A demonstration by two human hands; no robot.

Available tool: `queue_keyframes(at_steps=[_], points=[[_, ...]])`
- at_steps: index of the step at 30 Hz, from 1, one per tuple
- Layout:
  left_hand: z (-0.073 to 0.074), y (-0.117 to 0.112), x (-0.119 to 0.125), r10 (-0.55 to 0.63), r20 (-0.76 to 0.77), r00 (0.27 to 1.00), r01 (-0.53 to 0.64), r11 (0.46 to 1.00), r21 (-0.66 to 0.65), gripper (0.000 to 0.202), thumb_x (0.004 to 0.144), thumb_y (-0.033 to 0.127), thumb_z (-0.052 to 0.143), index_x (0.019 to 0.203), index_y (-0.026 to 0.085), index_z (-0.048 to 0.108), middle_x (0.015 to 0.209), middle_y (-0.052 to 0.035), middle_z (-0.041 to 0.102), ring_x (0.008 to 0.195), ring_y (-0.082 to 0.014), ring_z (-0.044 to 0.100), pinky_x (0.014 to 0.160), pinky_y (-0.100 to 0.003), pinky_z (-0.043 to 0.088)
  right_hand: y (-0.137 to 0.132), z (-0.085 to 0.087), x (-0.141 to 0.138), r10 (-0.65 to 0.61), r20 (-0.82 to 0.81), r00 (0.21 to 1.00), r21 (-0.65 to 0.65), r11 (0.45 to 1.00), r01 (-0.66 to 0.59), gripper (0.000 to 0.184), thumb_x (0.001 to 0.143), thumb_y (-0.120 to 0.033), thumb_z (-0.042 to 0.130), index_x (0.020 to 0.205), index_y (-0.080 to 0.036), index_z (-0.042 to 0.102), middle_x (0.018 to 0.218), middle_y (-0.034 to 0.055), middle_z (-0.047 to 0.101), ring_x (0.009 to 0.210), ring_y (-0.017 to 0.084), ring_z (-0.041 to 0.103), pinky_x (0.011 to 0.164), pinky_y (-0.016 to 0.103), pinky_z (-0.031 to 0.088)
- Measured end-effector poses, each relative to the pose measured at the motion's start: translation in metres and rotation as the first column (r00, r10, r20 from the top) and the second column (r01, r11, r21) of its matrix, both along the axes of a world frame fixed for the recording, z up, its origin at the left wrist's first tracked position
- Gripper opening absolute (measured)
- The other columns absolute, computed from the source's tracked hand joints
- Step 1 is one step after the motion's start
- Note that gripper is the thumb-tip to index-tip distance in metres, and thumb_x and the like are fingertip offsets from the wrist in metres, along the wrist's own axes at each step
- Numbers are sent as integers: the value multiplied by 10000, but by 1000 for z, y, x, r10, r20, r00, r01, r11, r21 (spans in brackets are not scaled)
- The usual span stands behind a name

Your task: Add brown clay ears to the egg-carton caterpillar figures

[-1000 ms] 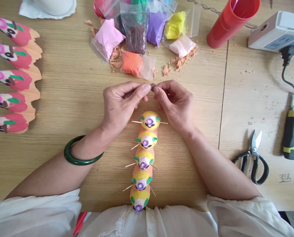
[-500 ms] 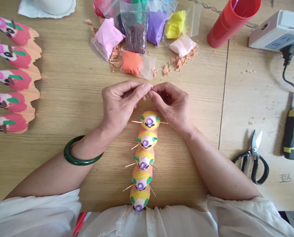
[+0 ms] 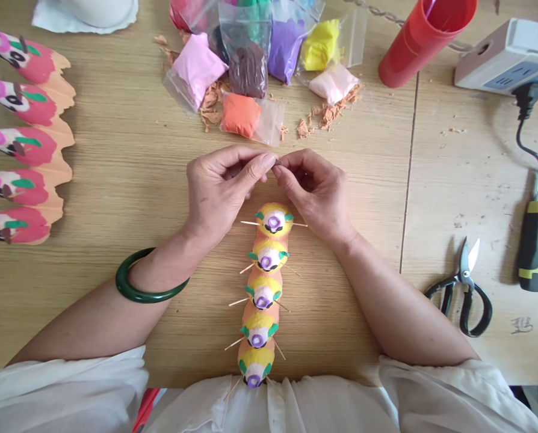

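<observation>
Between the fingertips of both hands is a small piece of dark brown clay [image 3: 278, 162]. My left hand [image 3: 226, 186], with a green bangle [image 3: 131, 288] on its wrist, pinches one side of it. My right hand [image 3: 316, 189] pinches the other side. Just below them, a row of yellow-topped clay figures [image 3: 274, 218] runs toward my body. Each has a white face, a purple ring, green bits and thin wooden sticks poking out at the sides. A bag of dark brown clay [image 3: 248, 69] lies beyond my hands.
Around it lie bags of pink [image 3: 199, 66], orange [image 3: 241, 114], purple [image 3: 287, 51] and yellow clay [image 3: 322, 45], with orange crumbs. Pink-red figures [image 3: 34, 105] line the left. At right are a red cup [image 3: 413, 45], a power strip [image 3: 499, 57], scissors [image 3: 465, 285] and a utility knife [image 3: 537, 240].
Both hands hold nearly the same pose above the row. The brown clay shows slightly more between the fingertips; the figures stay put.
</observation>
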State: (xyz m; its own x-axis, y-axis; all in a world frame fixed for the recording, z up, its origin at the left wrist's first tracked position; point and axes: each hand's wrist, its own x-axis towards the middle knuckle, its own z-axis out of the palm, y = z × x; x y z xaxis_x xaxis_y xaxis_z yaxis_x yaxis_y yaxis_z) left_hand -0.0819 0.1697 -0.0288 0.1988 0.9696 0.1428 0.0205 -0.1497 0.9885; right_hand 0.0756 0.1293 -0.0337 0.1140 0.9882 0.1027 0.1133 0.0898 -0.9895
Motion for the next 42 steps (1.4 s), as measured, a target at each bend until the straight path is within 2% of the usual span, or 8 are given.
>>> queue_keyframes(at_steps=[7,15,20,24,29,35,39,42], points=[[4,-2,-1,-15,-49,999,14,999,-35,223,874,491,837,858,269,829,650,20,637,489,-78,439,456,-291,310,-2,1,0,-20,-47,999,-11,1000,20,334,927,-583,722,846,-269,641,747,4,608,604,149,520,494,325,495],[2,-1,-1,-1,-59,998,2,1000,18,193,887,479,827,876,287,841,654,15,670,498,-83,464,445,-267,327,-1,1,1,-20,-50,999,-3,1000,20,337,931,-579,718,827,-271,633,751,1,619,603,148,533,496,324,516],[2,-2,0,5,-61,998,-2,999,54,191,883,476,831,869,285,838,671,16,673,568,-107,534,544,-289,428,-2,3,0,-2,-27,1000,-4,1000,2,298,933,-529,738,821,-270,642,731,-5,614,576,143,505,496,330,506],[3,-3,-1,13,-60,998,-11,999,37,191,908,470,808,870,284,834,658,20,649,586,-106,536,557,-293,419,-1,3,0,-4,-1,1000,-6,1000,4,264,931,-512,744,857,-268,678,751,-4,638,588,144,513,512,325,510],[3,-3,0,-21,-31,999,21,1000,1,183,886,476,830,888,293,837,690,14,673,547,-102,515,525,-309,393,-1,3,0,0,0,1000,-30,1000,0,316,896,-565,767,834,-267,685,733,4,654,612,159,531,541,338,532],[5,-1,4,-17,24,1000,17,1000,-13,212,819,498,883,814,297,820,729,-5,729,707,-179,668,642,-349,512,-2,4,1,4,42,999,-48,999,-2,299,883,-552,776,823,-273,684,728,16,637,622,179,523,561,374,532],[3,-1,2,-8,23,1000,8,1000,-6,203,827,486,881,820,293,820,712,1,713,684,-163,634,647,-347,493,-1,4,1,5,40,999,-34,999,-4,268,878,-527,789,858,-274,702,777,28,665,636,185,531,572,383,524],[2,0,2,-17,27,999,17,1000,-10,201,840,485,871,838,291,821,724,-1,718,679,-158,628,644,-348,497,0,3,1,6,44,999,-31,1000,-5,277,889,-530,776,829,-275,685,736,12,646,613,171,501,546,362,486]])
